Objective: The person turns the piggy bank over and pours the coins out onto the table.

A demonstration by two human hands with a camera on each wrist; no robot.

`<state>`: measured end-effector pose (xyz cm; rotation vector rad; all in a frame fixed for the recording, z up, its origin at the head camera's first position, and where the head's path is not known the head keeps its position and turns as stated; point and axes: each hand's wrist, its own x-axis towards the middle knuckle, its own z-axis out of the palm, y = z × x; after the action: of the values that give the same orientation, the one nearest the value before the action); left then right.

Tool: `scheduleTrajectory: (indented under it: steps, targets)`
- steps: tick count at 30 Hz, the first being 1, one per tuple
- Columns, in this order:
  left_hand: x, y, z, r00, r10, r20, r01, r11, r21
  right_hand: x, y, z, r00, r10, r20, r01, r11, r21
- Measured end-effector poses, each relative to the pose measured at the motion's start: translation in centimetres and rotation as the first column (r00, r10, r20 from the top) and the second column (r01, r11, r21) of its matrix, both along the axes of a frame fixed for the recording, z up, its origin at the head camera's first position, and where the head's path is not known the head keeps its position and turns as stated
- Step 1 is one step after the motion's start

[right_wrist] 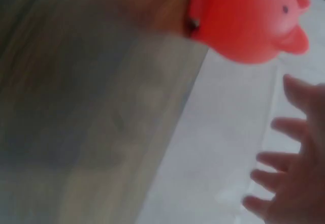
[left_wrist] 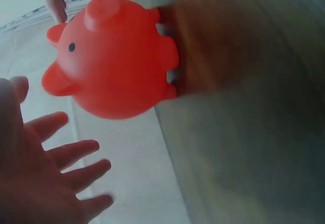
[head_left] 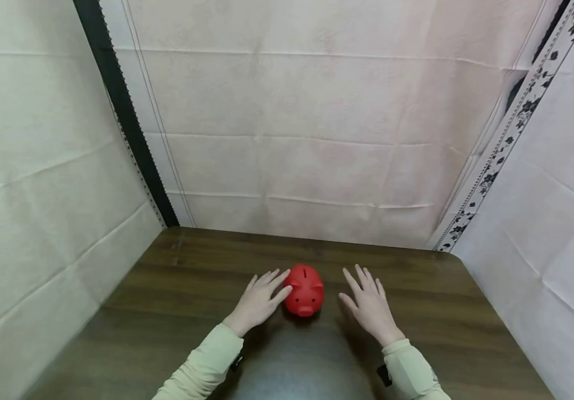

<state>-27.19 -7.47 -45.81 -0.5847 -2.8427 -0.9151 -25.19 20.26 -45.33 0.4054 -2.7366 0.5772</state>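
Note:
A red piggy bank (head_left: pixel 304 291) stands upright on the table, its snout toward me and a coin slot on top. My left hand (head_left: pixel 259 300) is beside its left side, fingers spread and straight, with fingertips right at its edge in the head view. On the other side, a little apart from it, my right hand (head_left: pixel 369 303) is held with its fingers extended. The left wrist view has the piggy bank (left_wrist: pixel 117 56) above the spread fingers of the left hand (left_wrist: pixel 45 173). In the right wrist view the right hand (right_wrist: pixel 299 168) holds nothing.
The dark wooden table (head_left: pixel 191 278) has rounded far corners. Pale creased cloth (head_left: pixel 287 139) hangs behind it, with more cloth at both sides. A black strip (head_left: pixel 126 111) runs down the left corner and a floral border (head_left: pixel 522 116) down the right.

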Motion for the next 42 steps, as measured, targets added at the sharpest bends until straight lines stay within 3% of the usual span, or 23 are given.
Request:
scheduleTrajectory:
  steps: [5,10,16,25,34,42]
  targets:
    - [-0.2,0.9,-0.6,0.988,-0.026,0.154,-0.001,0.985,0.174,-0.5,-1.5,-0.1,0.979,0.081,0.187,-0.047,0.982,-0.183]
    - [-0.4,1.4,-1.0,0.973,-0.064,0.221,0.004,0.965,0.261,-0.8,-2.5,-0.3,0.948,0.133,0.289,-0.044,0.955,-0.293]
    - [-0.7,1.7,-1.5,0.972,-0.095,0.215,0.022,0.948,0.317,-0.9,-3.0,-0.5,0.929,0.192,0.317,-0.090,0.946,-0.311]
    - [-0.9,2.3,-2.8,0.972,-0.101,0.212,0.000,0.904,0.428,-0.9,-3.6,-1.8,0.901,0.306,0.307,-0.165,0.897,-0.410]
    - [-0.7,3.4,-3.2,0.982,-0.018,0.190,-0.075,0.878,0.472,-0.9,-4.5,-2.3,0.916,0.302,0.263,-0.171,0.889,-0.424]
    - [-0.5,2.9,-2.1,0.984,-0.029,0.177,-0.067,0.855,0.514,-0.6,-5.0,-1.1,0.932,0.269,0.241,-0.146,0.891,-0.431]
